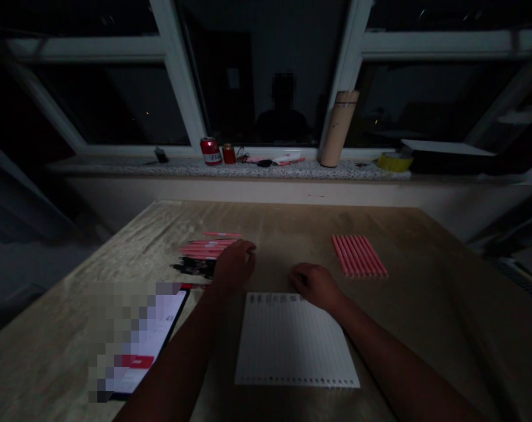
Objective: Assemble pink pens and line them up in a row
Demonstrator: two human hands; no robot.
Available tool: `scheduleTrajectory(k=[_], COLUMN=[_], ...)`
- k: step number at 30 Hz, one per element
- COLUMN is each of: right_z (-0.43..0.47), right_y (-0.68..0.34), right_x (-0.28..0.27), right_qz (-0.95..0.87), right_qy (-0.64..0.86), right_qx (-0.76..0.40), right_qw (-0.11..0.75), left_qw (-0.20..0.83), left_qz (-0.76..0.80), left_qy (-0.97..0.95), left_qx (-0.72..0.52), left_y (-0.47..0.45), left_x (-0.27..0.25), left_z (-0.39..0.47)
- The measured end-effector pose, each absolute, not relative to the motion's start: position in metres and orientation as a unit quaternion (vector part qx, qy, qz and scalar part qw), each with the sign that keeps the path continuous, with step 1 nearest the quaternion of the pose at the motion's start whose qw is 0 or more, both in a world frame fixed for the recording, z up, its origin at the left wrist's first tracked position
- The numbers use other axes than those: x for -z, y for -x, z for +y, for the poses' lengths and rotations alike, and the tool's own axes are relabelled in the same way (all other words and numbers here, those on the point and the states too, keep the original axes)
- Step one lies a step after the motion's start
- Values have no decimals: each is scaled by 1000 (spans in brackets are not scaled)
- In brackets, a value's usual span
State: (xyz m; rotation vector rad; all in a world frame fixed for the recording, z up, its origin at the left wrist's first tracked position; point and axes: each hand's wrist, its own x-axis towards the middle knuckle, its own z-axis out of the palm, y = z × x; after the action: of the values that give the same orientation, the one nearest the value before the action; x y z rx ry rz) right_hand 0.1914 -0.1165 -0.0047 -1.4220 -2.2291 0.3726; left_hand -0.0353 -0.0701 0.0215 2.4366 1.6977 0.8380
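My left hand rests at the right edge of a loose heap of pink pens, its fingers curled. What those fingers hold, if anything, is hidden. Just nearer lies a heap of slim black pieces, too dark to name surely. My right hand is loosely closed at the top right of a lined sheet, with nothing seen sticking out of it. Handwritten marks run along the sheet's top, and punched holes line its near edge. Beyond the right hand, several pink pens lie side by side in a neat row.
A lit phone, partly blurred out, lies left of my left forearm, near a red item. Along the windowsill stand a red can, an orange-red jar, a tall cardboard-coloured tube and a yellow tape roll.
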Motion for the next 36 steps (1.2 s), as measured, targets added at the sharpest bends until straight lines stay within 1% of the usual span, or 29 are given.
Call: scheduleTrajectory(k=[3, 7, 14, 22, 27, 36], right_z=[-115, -114, -114, -113, -112, -113], right_y=[-191, -191, -191, -191, -191, -190], right_x=[6, 9, 7, 9, 9, 9], right_qz=[-811, -813, -811, -810, -808, -810], right_qy=[519, 519, 524, 522, 532, 527], right_qx=[-128, -129, -123, -131, -130, -132], right_qw=[237, 231, 228, 232, 217, 221], left_qw=[-45, -61, -62, -60, -68, -110], left_qz=[576, 623, 622, 566, 530, 490], left_qy=[-792, -772, -776, -807, -819, -771], left_qx=[-195, -112, -89, -158, -210, -393], left_y=[54, 67, 73, 66, 52, 42], left_x=[-30, -29, -34, -34, -33, -37], left_z=[-66, -64, -64, -66, -66, -56])
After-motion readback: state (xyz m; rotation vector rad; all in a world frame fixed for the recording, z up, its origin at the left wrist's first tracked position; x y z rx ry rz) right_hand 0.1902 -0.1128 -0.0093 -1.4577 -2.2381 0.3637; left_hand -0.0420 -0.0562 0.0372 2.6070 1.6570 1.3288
